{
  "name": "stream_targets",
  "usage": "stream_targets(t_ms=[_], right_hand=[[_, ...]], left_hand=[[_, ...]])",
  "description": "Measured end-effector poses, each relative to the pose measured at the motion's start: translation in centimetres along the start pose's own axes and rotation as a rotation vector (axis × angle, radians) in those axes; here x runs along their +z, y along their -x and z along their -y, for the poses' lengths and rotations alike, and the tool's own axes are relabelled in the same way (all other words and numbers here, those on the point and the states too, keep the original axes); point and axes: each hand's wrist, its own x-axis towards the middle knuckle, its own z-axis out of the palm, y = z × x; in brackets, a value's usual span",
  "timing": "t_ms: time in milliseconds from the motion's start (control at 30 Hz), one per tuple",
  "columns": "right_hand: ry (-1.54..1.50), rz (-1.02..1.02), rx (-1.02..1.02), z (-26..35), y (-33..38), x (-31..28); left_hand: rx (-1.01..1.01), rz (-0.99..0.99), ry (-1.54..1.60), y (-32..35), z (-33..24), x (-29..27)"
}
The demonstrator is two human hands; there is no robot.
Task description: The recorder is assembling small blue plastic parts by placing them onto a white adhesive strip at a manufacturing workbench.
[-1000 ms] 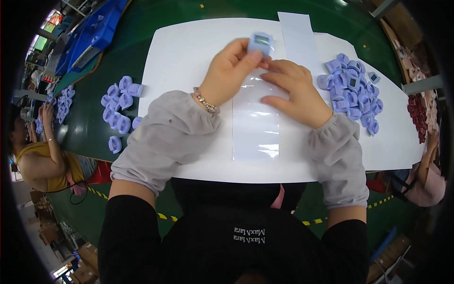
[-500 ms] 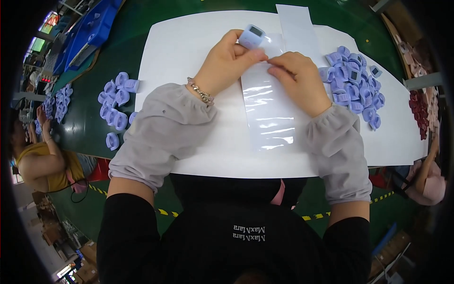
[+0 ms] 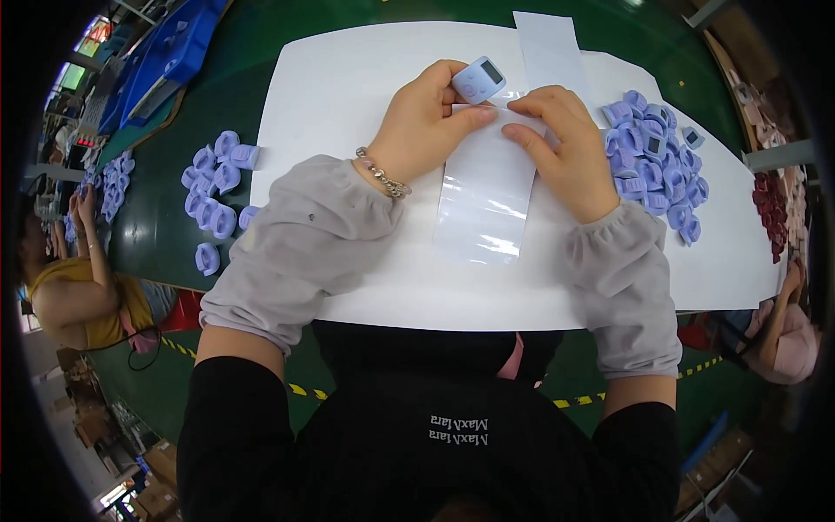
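My left hand [image 3: 432, 113] is closed on a small lavender finger counter [image 3: 478, 80] with a dark screen, tilted with its face up between thumb and fingers. Just to the right, my right hand [image 3: 565, 143] has its thumb and forefinger apart, with nothing I can make out between them. Beneath both hands lies a glossy clear plastic sheet [image 3: 484, 204], its upper end partly hidden by my fingers. A heap of similar finger counters [image 3: 652, 157] lies to the right on the white board [image 3: 348, 291].
More finger counters [image 3: 209, 187] lie on the green table [image 3: 148, 226] at left. A white paper strip [image 3: 550, 48] sits at the far edge. A blue bin [image 3: 178, 52] stands far left. Dark red pieces [image 3: 769, 209] lie far right. People sit at both sides.
The finger counter in my left hand has turned and moved slightly right and nearer. My right fingers have parted and shifted right. The clear sheet has slid a little left.
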Motion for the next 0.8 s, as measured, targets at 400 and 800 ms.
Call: stream_targets(t_ms=[400, 800], right_hand=[[0.327, -0.159, -0.152, 0.7, 0.0, 0.5], [0.087, -0.110, 0.045, 1.4, 0.5, 0.9]], left_hand=[[-0.005, -0.050, 0.018, -0.1, 0.3, 0.4], [-0.031, -0.071, 0.146, 0.1, -0.3, 0.6]])
